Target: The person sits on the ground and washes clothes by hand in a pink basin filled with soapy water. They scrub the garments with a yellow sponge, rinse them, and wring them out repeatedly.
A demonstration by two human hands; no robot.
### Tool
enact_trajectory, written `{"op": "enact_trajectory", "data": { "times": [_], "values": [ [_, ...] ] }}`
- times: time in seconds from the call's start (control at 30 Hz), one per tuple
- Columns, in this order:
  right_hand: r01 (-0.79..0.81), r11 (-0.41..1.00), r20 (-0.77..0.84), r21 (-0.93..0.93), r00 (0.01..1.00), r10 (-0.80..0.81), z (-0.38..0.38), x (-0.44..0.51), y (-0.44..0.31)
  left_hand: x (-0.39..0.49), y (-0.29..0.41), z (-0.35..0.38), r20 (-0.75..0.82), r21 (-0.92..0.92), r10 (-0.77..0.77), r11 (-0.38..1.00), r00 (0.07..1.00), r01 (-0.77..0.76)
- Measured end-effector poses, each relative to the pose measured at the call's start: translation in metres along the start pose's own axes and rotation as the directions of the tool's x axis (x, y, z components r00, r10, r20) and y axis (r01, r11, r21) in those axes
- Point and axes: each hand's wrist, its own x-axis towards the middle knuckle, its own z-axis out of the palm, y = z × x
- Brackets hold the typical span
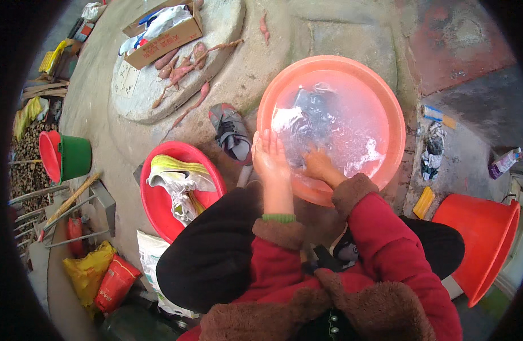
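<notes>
A large orange plastic basin (395,128) of cloudy, rippling water stands before me. A dark grey item (314,106), perhaps fabric or a shoe, lies under the surface; glare blurs its shape. My left hand (270,160) is held at the basin's left rim, palm up and fingers extended, with nothing in it. My right hand (321,164) dips into the water near the basin's front side. Its fingertips are submerged, so whether they grip anything is hidden. Left of the basin, a grey sneaker (232,132) with dark laces rests on the concrete.
At my left knee, a red basin (146,204) holds white-and-yellow sneakers (180,183). Beyond it, sweet potatoes (182,70) lie beside a cardboard box (163,44) on a stone slab. A red tub (474,238) and a yellow bar (424,202) are to my right.
</notes>
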Motion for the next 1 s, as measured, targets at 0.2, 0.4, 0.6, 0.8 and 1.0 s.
{"op": "enact_trajectory", "data": {
  "times": [0.2, 0.4, 0.6, 0.8, 1.0],
  "values": [
    [-0.008, 0.781, 0.079, 0.624, 0.995, -0.053, -0.002, -0.001, 0.04, 0.016, -0.007, -0.015, 0.0, 0.033, -0.088, 0.996, 0.996, 0.088],
    [-0.346, -0.301, 0.413, 0.889, 0.889, 0.199, -0.07, -0.019, 0.082, 0.022, -0.03, -0.029, 0.048, 0.088, -0.245, 0.967, 0.968, 0.241],
    [-0.457, -0.116, 0.459, 0.882, 0.777, 0.432, -0.121, -0.034, 0.081, 0.014, -0.063, -0.045, 0.074, 0.306, -0.423, 0.872, 0.903, 0.383],
    [-0.299, -0.232, 0.368, 0.926, 0.855, 0.366, -0.142, -0.049, 0.059, -0.016, -0.086, -0.039, 0.052, 0.407, -0.469, 0.816, 0.882, 0.41],
    [-0.096, 0.103, 0.042, 0.99, 0.9, 0.433, -0.134, -0.066, 0.029, -0.044, -0.085, -0.022, 0.354, 0.227, -0.61, 0.792, 0.71, 0.567]
  ]
}}
